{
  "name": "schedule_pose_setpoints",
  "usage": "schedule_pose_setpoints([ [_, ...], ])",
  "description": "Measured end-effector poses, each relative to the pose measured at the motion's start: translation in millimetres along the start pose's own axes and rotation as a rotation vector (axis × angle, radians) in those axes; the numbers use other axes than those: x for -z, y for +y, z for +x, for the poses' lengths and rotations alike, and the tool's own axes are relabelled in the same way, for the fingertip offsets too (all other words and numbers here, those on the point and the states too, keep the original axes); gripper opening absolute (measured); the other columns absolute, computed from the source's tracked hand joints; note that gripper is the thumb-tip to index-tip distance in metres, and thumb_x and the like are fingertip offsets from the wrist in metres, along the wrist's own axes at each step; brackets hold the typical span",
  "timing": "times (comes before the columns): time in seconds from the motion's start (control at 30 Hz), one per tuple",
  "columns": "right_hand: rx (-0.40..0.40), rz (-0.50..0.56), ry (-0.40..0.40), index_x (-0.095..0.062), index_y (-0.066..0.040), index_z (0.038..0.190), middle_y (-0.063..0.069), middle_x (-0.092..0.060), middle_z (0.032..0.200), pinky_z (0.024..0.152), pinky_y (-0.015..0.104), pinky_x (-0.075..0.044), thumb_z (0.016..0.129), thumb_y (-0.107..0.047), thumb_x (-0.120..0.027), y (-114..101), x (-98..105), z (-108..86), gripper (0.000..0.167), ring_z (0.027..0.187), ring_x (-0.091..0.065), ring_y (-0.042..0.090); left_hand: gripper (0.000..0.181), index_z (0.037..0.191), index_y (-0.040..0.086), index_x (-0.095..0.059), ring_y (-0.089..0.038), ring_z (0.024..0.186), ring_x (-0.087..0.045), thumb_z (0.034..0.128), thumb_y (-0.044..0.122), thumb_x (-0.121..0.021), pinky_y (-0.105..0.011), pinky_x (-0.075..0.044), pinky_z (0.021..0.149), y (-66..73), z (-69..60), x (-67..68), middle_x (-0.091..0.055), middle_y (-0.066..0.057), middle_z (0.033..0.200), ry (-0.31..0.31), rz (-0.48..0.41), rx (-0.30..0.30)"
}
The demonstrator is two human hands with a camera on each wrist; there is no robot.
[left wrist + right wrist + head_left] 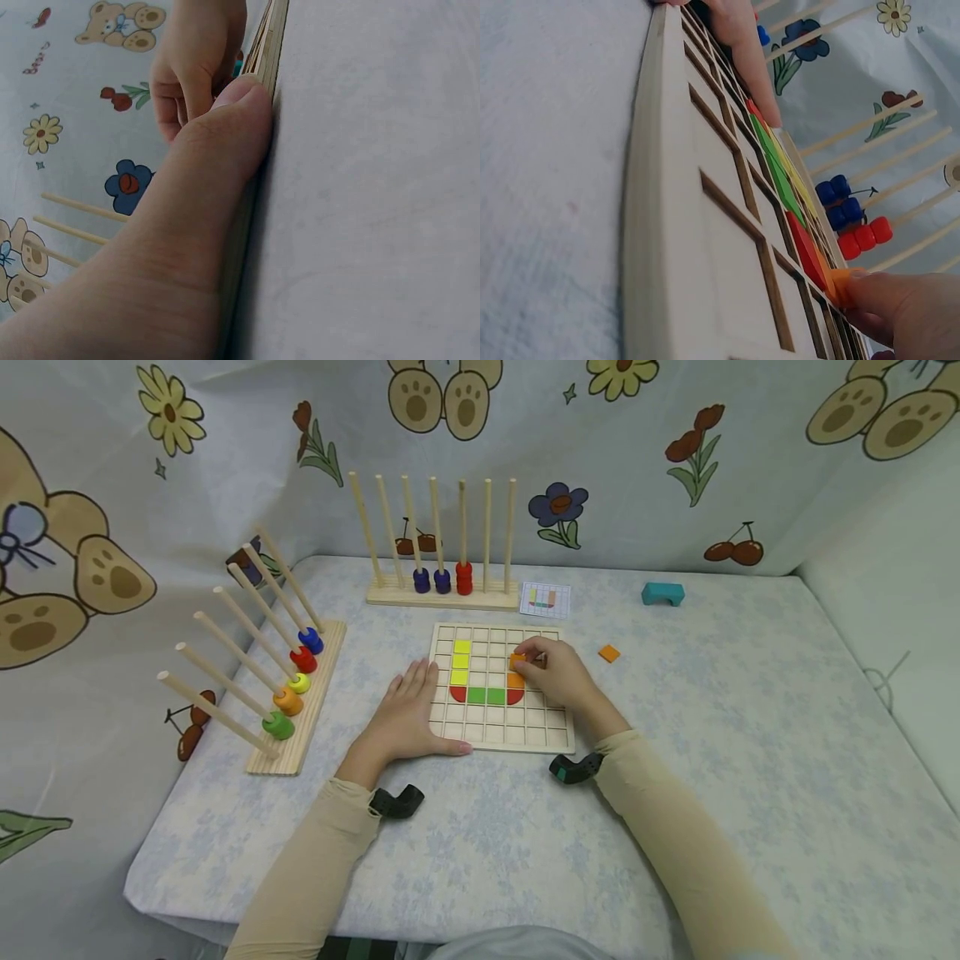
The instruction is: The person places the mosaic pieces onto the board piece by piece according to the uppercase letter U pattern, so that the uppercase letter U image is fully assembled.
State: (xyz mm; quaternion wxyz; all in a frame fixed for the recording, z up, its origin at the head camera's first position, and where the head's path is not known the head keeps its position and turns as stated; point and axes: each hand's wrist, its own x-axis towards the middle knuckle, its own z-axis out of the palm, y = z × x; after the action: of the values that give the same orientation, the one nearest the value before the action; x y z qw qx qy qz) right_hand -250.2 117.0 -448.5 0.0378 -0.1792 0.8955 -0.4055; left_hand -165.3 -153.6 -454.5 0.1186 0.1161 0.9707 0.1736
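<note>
A wooden grid board lies on the table with coloured tiles in its cells. Yellow tiles form a column at the left, above a row of green tiles with a red rounded tile at each end. My right hand pinches an orange square tile at the board, just above another orange tile seated in a cell. Spread along the board's left and lower edge, my left hand rests with fingers straight; its thumb touches the near edge.
Wooden peg racks stand at the back and left, carrying coloured beads. A pattern card lies behind the board. To the right are a loose orange tile and a teal arch block.
</note>
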Motion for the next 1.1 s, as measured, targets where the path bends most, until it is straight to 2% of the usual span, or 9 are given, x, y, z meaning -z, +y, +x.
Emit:
schedule_pose_setpoints([
  [0.3,0.037,-0.065,-0.012,-0.068,-0.012,0.116,0.006,-0.064,0.102,0.087,0.039,-0.047,0.096,-0.022,-0.067,-5,-1,0.9,0.022,0.093,-0.055,0.023,0.152,0.159,0.009,0.008,-0.023,0.156,0.011,0.0542,0.097,-0.058,-0.047,0.001,0.126,-0.7,0.0,-0.2,0.009,-0.010,0.168,0.002,0.004,0.000],
  [0.4,0.052,-0.099,-0.011,-0.069,-0.011,0.118,0.006,-0.063,0.105,0.085,0.038,-0.046,0.096,-0.023,-0.067,-3,-1,0.8,0.025,0.093,-0.055,0.022,0.151,0.159,0.009,0.007,-0.024,0.156,0.011,0.0550,0.096,-0.059,-0.047,0.001,0.126,-0.6,-0.1,0.4,0.009,-0.010,0.168,0.004,-0.004,-0.001],
  [0.6,0.065,-0.147,-0.011,-0.073,-0.012,0.120,0.005,-0.062,0.105,0.071,0.034,-0.040,0.098,-0.026,-0.064,0,-2,-1.6,0.027,0.083,-0.050,0.021,0.151,0.159,0.009,0.006,-0.024,0.156,0.010,0.0553,0.096,-0.058,-0.047,0.001,0.126,-1.1,0.1,-0.3,0.008,-0.010,0.168,0.006,-0.008,-0.006],
  [0.73,0.074,-0.141,-0.010,-0.074,-0.012,0.118,0.006,-0.062,0.104,0.068,0.034,-0.040,0.098,-0.025,-0.064,1,-2,-3.3,0.026,0.080,-0.048,0.021,0.151,0.159,0.009,0.007,-0.024,0.156,0.010,0.0550,0.097,-0.058,-0.047,0.001,0.126,-1.3,0.6,-1.0,0.008,-0.010,0.168,0.005,-0.004,-0.006],
  [0.87,0.077,-0.102,-0.007,-0.072,-0.012,0.120,0.007,-0.063,0.108,0.076,0.037,-0.044,0.098,-0.025,-0.064,2,1,-3.9,0.027,0.087,-0.052,0.022,0.151,0.159,0.008,0.006,-0.024,0.156,0.009,0.0556,0.096,-0.059,-0.047,0.001,0.126,-0.4,-0.2,0.0,0.008,-0.011,0.168,0.002,-0.011,-0.008],
  [0.97,0.048,-0.062,0.015,-0.069,-0.012,0.121,0.007,-0.062,0.110,0.081,0.039,-0.046,0.098,-0.026,-0.063,4,7,-4.1,0.028,0.092,-0.054,0.023,0.150,0.160,0.008,0.006,-0.024,0.156,0.009,0.0558,0.095,-0.060,-0.047,0.001,0.126,0.3,-0.8,0.8,0.008,-0.011,0.168,0.002,-0.013,-0.008],
  [1.1,-0.003,-0.055,0.059,-0.068,-0.012,0.123,0.005,-0.061,0.108,0.080,0.038,-0.044,0.098,-0.027,-0.063,8,19,-4.4,0.029,0.091,-0.052,0.024,0.151,0.159,0.008,0.006,-0.025,0.156,0.009,0.0557,0.095,-0.061,-0.047,0.001,0.126,0.3,-0.8,1.1,0.008,-0.011,0.168,0.005,-0.012,-0.009],
])
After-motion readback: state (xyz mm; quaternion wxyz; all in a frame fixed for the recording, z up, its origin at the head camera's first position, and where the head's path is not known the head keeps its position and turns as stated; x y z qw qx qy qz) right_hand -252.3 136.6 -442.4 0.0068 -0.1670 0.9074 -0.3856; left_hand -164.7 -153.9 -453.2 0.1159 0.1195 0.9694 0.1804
